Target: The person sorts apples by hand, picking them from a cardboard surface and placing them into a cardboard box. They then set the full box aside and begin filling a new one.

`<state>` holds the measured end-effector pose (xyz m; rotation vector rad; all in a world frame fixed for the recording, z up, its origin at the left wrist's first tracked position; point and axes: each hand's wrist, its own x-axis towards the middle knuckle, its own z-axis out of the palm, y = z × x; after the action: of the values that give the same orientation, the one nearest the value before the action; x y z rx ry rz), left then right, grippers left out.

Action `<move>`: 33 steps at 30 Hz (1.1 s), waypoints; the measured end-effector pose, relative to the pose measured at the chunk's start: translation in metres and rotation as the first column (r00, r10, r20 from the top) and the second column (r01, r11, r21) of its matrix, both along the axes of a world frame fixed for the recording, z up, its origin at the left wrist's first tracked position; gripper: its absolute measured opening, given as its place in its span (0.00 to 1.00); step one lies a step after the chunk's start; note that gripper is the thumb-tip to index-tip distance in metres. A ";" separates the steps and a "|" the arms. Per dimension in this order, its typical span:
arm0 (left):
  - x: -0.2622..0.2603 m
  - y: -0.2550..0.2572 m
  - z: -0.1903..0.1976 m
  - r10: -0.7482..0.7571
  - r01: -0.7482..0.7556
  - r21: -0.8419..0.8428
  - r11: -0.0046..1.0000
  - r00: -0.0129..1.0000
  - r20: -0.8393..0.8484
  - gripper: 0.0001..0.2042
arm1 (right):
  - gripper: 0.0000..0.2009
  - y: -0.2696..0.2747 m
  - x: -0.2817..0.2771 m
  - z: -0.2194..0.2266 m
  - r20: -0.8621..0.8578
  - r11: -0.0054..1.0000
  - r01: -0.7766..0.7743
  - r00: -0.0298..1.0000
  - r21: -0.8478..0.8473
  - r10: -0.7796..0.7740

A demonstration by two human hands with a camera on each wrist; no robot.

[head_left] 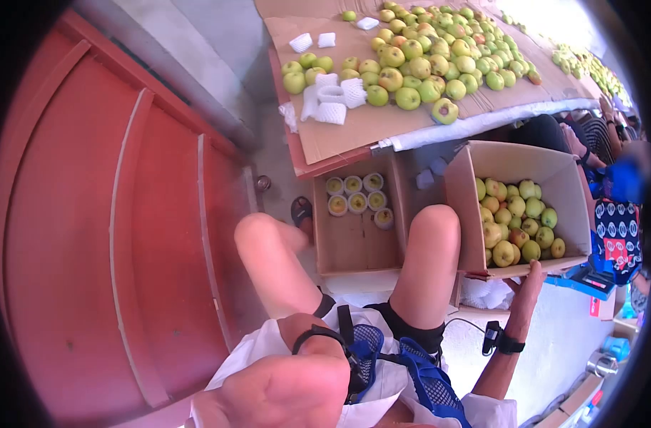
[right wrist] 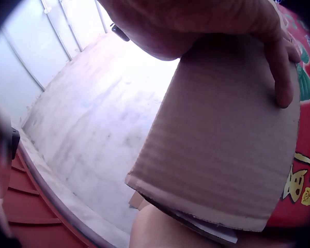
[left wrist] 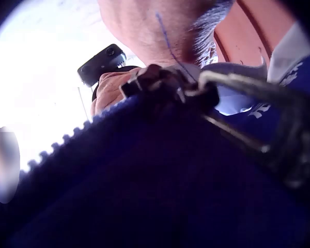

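A red door [head_left: 161, 214] filled the left of the head view. Past the person's knees [head_left: 439, 225] stood the desk [head_left: 318, 169], topped with a cardboard sheet [head_left: 322, 146] that bore a broad spread of green and reddish apples [head_left: 429, 65]. The upper box [head_left: 532, 164] was tilted beside the right knee, its mouth turned toward the person and loose apples lying inside; the right wrist view showed red print on one side of it. The lower box [head_left: 357, 246] sat between the knees, just below the desk's edge, with seven wrapped apples [head_left: 357, 202] gathered toward its far end, one of them a little nearer than the two rows. The left arm [head_left: 286, 389] was bent close before the chest, a black strap [head_left: 317, 332] around it; its fingers could not be made out, so whether they were wide or narrow could not be told. The right hand [head_left: 529, 285] held the upper box by its near edge, one tip at the rim and fingers [right wrist: 282, 82] bent against the cardboard. Smallest were the white foam nets [head_left: 331, 113]: a cluster touched one another beside the apples near the desk's near left corner, and others lay farther back.
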<state>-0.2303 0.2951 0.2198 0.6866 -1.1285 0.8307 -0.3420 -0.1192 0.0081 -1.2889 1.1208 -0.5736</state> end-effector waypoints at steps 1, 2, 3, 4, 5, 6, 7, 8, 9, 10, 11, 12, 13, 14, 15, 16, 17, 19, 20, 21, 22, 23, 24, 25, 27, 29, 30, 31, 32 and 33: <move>0.000 0.005 0.003 0.008 -0.008 0.041 0.999 1.000 -0.009 0.18 | 0.39 0.000 0.002 0.000 0.005 1.000 -0.008 1.000 -0.001 0.008; -0.003 0.003 0.002 0.063 -0.063 0.015 0.998 0.998 -0.004 0.19 | 0.39 0.001 0.001 0.000 0.006 1.000 -0.010 1.000 -0.003 0.010; -0.009 0.002 0.003 0.103 -0.104 -0.001 0.995 0.994 -0.026 0.19 | 0.39 0.002 -0.001 0.000 0.003 1.000 -0.011 1.000 -0.004 0.011; -0.014 0.002 0.003 0.143 -0.144 -0.016 0.989 0.989 -0.049 0.20 | 0.36 0.004 -0.004 0.001 0.009 1.000 0.000 1.000 -0.018 0.000; -0.023 0.003 0.009 0.169 -0.172 -0.021 0.985 0.981 -0.091 0.21 | 0.33 0.009 -0.002 0.006 0.018 0.999 0.011 1.000 -0.033 -0.011; -0.026 0.002 0.011 0.219 -0.221 -0.015 0.975 0.970 -0.109 0.21 | 0.31 0.012 0.001 0.009 0.030 0.999 0.021 0.999 -0.049 -0.019; -0.029 0.000 0.013 0.267 -0.270 -0.008 0.963 0.955 -0.127 0.21 | 0.31 0.011 0.000 0.006 0.026 0.999 0.022 0.999 -0.048 -0.021; -0.029 -0.004 0.013 0.339 -0.340 0.012 0.940 0.933 -0.121 0.21 | 0.31 0.007 -0.003 0.000 0.024 0.999 0.021 1.000 -0.047 -0.020; -0.030 -0.003 0.014 0.347 -0.346 0.026 0.938 0.932 -0.109 0.20 | 0.31 0.003 -0.004 -0.003 0.024 0.999 0.019 1.000 -0.046 -0.018; -0.031 -0.002 0.014 0.354 -0.352 0.040 0.935 0.930 -0.097 0.20 | 0.31 0.001 -0.005 -0.005 0.028 0.999 0.015 1.000 -0.037 -0.014; -0.031 0.002 0.014 0.298 -0.295 0.052 0.954 0.951 -0.083 0.19 | 0.31 0.000 -0.006 -0.006 0.032 1.000 0.011 0.999 -0.027 -0.010; -0.032 0.003 0.013 0.281 -0.280 0.025 0.960 0.957 -0.074 0.19 | 0.31 -0.001 -0.006 -0.007 0.036 1.000 0.008 0.999 -0.017 -0.008; -0.032 0.001 0.014 0.264 -0.265 -0.001 0.964 0.962 -0.064 0.18 | 0.31 -0.003 -0.005 -0.008 0.030 1.000 0.008 1.000 -0.013 -0.008; -0.029 -0.008 0.012 0.286 -0.290 -0.068 0.955 0.956 -0.060 0.18 | 0.31 -0.003 -0.005 -0.008 0.023 1.000 0.010 1.000 -0.011 -0.010; -0.030 -0.008 0.012 0.295 -0.299 -0.071 0.951 0.953 -0.062 0.18 | 0.31 -0.004 -0.005 -0.008 0.016 1.000 0.013 1.000 -0.008 -0.013; -0.031 -0.008 0.013 0.304 -0.309 -0.074 0.948 0.950 -0.065 0.18 | 0.31 -0.005 -0.005 -0.009 0.013 1.000 0.019 1.000 -0.005 -0.019; -0.036 0.003 0.013 0.301 -0.303 -0.014 0.953 0.951 -0.073 0.18 | 0.30 -0.006 -0.005 -0.010 0.009 1.000 0.025 1.000 -0.002 -0.025; -0.037 0.010 0.010 0.286 -0.284 0.036 0.958 0.956 -0.065 0.18 | 0.30 -0.006 -0.004 -0.011 0.011 0.999 0.032 0.999 -0.008 -0.032; -0.035 0.010 0.011 0.274 -0.273 0.025 0.962 0.960 -0.049 0.18 | 0.30 -0.005 -0.004 -0.010 0.016 0.999 0.032 0.999 -0.015 -0.032; -0.030 0.004 0.011 0.238 -0.238 -0.045 0.970 0.971 -0.016 0.19 | 0.29 -0.002 -0.004 -0.009 0.023 0.999 0.034 0.999 -0.023 -0.033; -0.023 -0.003 0.014 0.205 -0.201 -0.112 0.973 0.978 0.023 0.19 | 0.30 0.000 -0.003 -0.007 0.023 1.000 0.012 1.000 -0.016 -0.012; -0.012 -0.022 0.015 0.152 -0.129 -0.234 0.964 0.985 0.082 0.19 | 0.30 0.001 -0.001 -0.003 0.022 1.000 -0.006 1.000 -0.011 0.006; -0.006 -0.034 0.017 0.101 -0.046 -0.346 0.937 0.985 0.142 0.20 | 0.31 0.001 -0.002 -0.001 0.017 1.000 -0.020 1.000 -0.002 0.020; -0.005 -0.035 0.016 0.112 -0.056 -0.344 0.937 0.983 0.145 0.20 | 0.33 -0.011 -0.010 -0.015 0.035 0.997 -0.071 0.997 0.027 0.070; -0.005 -0.039 0.010 0.081 -0.038 -0.351 0.936 0.991 0.109 0.20 | 0.37 -0.004 -0.015 -0.017 0.045 0.999 -0.046 0.998 -0.028 0.048; 0.003 -0.057 0.001 -0.002 -0.020 -0.164 0.986 0.991 -0.133 0.17 | 0.38 0.001 -0.015 0.011 0.055 0.994 -0.092 0.995 0.059 0.089; 0.013 -0.070 -0.004 -0.022 0.008 -0.057 0.998 0.971 -0.238 0.17 | 0.49 -0.002 -0.021 0.021 0.004 0.986 -0.155 0.988 0.055 0.155; 0.022 -0.084 -0.008 -0.019 0.040 0.058 0.998 0.943 -0.332 0.17 | 0.49 -0.002 -0.028 0.036 -0.083 0.988 -0.153 0.984 0.028 0.155; 0.032 -0.097 -0.020 -0.043 0.124 0.145 0.982 0.886 -0.462 0.19 | 0.48 -0.007 -0.042 0.044 -0.156 0.985 -0.171 0.974 -0.020 0.166; 0.042 -0.110 -0.032 -0.045 0.217 0.226 0.950 0.808 -0.587 0.21 | 0.47 -0.012 -0.051 0.051 -0.223 0.977 -0.203 0.957 -0.066 0.184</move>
<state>-0.1881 0.1848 0.1877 1.0060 -0.7258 0.2932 -0.3934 -0.1311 0.0591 -1.5471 1.1386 -0.3457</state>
